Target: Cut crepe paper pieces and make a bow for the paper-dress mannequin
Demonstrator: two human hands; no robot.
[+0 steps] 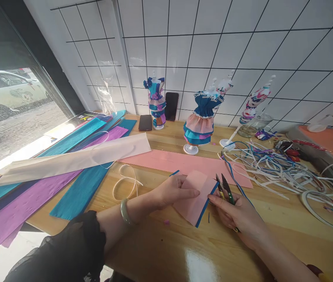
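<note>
Though cluttered, table (148, 250) by tiled wall (180, 51).

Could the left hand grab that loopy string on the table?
Probably yes: the loopy string lies uncovered near the wrist, but the left hand is holding pink paper.

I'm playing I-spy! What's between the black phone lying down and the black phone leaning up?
A small mannequin in blue-and-purple ruffles, in the head view.

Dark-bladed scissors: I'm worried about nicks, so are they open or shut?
Open: the dark-bladed scissors in the right hand show their blades apart.
</note>
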